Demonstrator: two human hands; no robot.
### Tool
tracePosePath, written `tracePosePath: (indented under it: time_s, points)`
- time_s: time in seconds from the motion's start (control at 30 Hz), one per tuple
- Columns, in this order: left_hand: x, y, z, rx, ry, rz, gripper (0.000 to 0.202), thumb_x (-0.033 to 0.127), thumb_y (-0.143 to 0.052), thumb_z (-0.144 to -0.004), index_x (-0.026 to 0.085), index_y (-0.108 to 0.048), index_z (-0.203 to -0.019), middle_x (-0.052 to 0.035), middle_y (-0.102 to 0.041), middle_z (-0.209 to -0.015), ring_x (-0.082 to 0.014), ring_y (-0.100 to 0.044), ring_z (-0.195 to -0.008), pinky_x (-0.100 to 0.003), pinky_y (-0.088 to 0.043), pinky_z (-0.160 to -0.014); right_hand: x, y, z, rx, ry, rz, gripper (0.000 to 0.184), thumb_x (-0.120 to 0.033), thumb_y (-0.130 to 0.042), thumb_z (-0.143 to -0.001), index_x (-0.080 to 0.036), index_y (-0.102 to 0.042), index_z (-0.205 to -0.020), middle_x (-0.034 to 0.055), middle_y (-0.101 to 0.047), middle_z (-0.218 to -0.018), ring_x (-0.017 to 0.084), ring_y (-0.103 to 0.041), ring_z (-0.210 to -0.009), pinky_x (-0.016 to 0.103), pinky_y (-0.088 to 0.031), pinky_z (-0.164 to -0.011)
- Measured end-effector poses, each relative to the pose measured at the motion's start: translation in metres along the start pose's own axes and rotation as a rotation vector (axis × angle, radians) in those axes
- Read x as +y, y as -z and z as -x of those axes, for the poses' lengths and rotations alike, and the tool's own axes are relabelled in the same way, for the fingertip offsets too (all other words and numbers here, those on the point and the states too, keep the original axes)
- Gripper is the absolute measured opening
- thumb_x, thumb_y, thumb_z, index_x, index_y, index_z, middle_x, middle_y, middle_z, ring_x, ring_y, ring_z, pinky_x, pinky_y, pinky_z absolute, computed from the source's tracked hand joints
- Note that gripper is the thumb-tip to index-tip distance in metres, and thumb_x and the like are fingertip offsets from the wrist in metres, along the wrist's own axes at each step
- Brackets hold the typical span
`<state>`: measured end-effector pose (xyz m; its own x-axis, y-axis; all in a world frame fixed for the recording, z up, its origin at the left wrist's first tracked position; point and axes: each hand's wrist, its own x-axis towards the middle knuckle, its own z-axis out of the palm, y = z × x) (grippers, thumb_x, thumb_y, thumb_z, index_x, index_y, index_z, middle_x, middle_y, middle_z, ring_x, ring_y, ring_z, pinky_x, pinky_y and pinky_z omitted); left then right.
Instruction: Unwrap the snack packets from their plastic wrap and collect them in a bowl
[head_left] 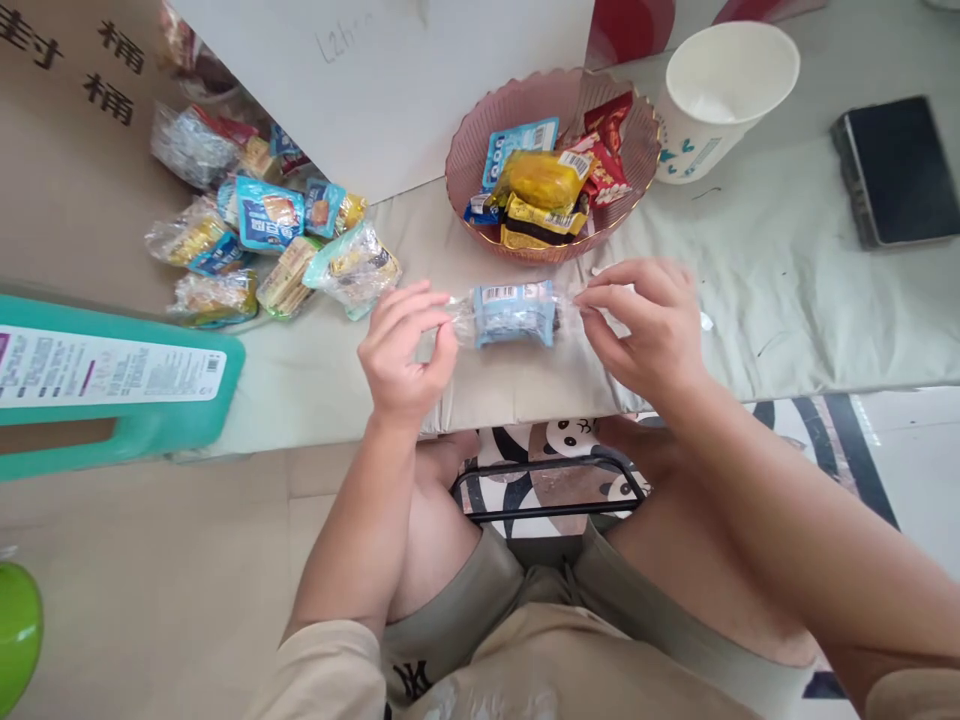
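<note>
A light blue snack packet (514, 313) with a barcode lies between my hands, inside a see-through plastic bag (568, 316). My left hand (405, 348) pinches the bag's left end between thumb and fingers. At the other end, the fingertips of my right hand (646, 322) are closed on the plastic. Just beyond the packet stands a pink scalloped bowl (469, 165) holding yellow, blue and red snack packets. To the left of my left hand is a pile of snacks (271, 215), several of them wrapped in see-through plastic.
Behind the pile rise a cardboard box (67, 190) and a white panel (390, 80). A white paper cup (705, 130) stands right of the bowl, and a dark phone-like device (900, 170) lies farther right. A teal jug (172, 420) is at the left table edge.
</note>
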<state>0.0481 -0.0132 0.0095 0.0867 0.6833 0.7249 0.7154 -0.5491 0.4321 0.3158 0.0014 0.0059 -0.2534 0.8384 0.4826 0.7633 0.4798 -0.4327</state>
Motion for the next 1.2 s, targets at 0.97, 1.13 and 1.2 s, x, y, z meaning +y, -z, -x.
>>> tracePosePath:
  time_s: [0.97, 1.13, 1.2]
  points:
    - [-0.025, -0.02, 0.002, -0.227, 0.733, 0.106, 0.016, 0.034, -0.053, -0.103, 0.023, -0.06, -0.095, 0.0033, -0.062, -0.071, -0.0093, -0.056, -0.051, -0.025, -0.046, -0.056, -0.022, -0.015, 0.011, -0.344, 0.079, -0.08, 0.062, -0.035, -0.064, -0.086, -0.021, -0.052, -0.146, 0.0177, -0.061, -0.145, 0.039, -0.058, -0.133, 0.056, -0.048, -0.109]
    - [-0.043, -0.024, -0.003, -0.235, 0.66, -0.014, 0.029, 0.049, -0.051, -0.105, 0.024, -0.063, -0.098, 0.0049, -0.05, -0.059, -0.0121, -0.056, -0.052, -0.027, -0.044, -0.061, -0.019, -0.023, 0.002, -0.447, 0.053, -0.022, 0.067, -0.029, -0.067, -0.078, -0.02, -0.053, -0.143, 0.0176, -0.065, -0.135, 0.039, -0.062, -0.118, 0.053, -0.049, -0.097]
    - [-0.046, -0.023, -0.005, -0.25, 0.627, -0.074, 0.03, 0.049, -0.052, -0.105, 0.023, -0.064, -0.096, 0.0051, -0.048, -0.059, -0.0123, -0.055, -0.053, -0.027, -0.042, -0.062, -0.019, -0.024, -0.002, -0.478, 0.058, 0.002, 0.062, -0.026, -0.066, -0.076, -0.019, -0.056, -0.138, 0.0166, -0.066, -0.132, 0.039, -0.062, -0.115, 0.051, -0.049, -0.094]
